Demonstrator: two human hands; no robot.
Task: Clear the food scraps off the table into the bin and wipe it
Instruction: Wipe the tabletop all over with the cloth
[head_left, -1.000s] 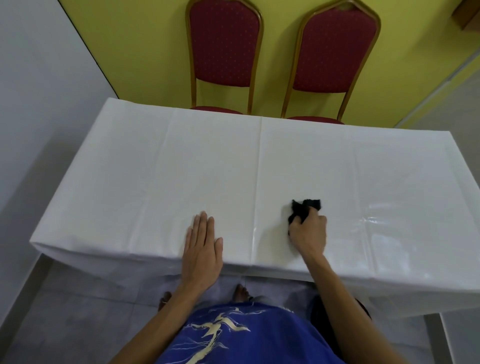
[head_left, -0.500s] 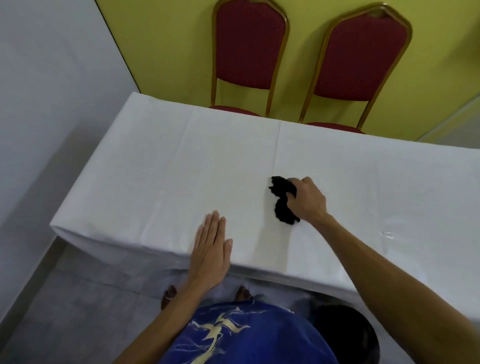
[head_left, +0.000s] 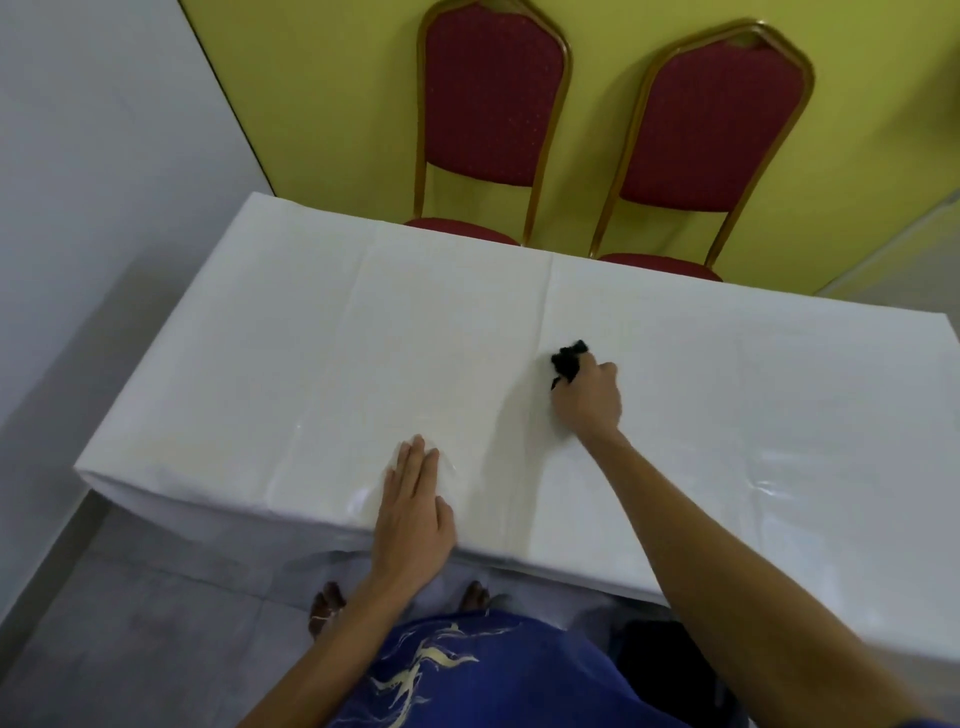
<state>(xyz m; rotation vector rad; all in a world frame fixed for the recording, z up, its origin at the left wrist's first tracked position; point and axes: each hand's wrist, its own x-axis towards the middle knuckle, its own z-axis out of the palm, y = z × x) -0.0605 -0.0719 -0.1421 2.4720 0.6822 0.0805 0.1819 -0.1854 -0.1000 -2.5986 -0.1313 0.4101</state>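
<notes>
No scraps visible on table (head_left: 727, 415); wiping stage, prob. mid-way. Right hand (head_left: 589, 400) grip clamped on black cloth (head_left: 567, 362); left hand (head_left: 413, 512) flat, fingers spread, nr front edge.

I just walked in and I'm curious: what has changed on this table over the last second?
The right hand has pushed the black cloth away from the near edge, toward the middle of the white table and the chairs, keeping its grip throughout. The left hand stayed flat and open at the near edge. No scraps show on the table, then or now.
</notes>
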